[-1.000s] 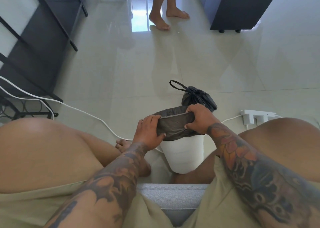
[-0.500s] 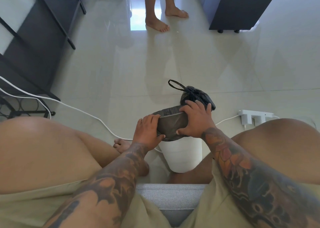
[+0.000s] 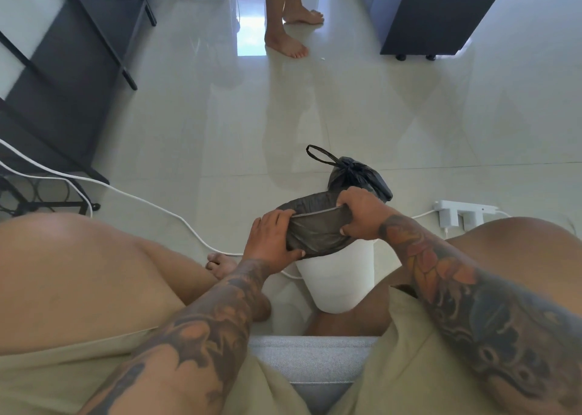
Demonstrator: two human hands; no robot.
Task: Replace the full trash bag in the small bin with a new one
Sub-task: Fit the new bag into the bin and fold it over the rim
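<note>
Glossy pale floor (image 3: 195,125) spreads out ahead of me, and I sit on a grey seat (image 3: 315,355) with my knees apart and the white bin (image 3: 337,282) standing between my legs. A new dark bag (image 3: 318,232) is folded over the bin's rim, its edge stretched along the near side. My left hand (image 3: 271,241) grips that fold on the left, thumb tucked under the plastic against the bin wall, fingers laid over the top. My right hand (image 3: 362,213) clutches the bag on the right side of the rim, fingers curled down over the edge and thumb pinching below. Just behind the bin, touching or nearly touching my right knuckles, sits the full bag (image 3: 359,175), tied shut, one loop handle sticking up to the left; I think it rests on the floor, though its base is hidden. A white cable (image 3: 132,196) runs across the floor from the left toward the bin, and a white power strip (image 3: 463,213) lies to the right. Further off, another person's bare feet (image 3: 293,41) stand near a dark cabinet (image 3: 441,15). A black rack (image 3: 63,77) fills the left side.
</note>
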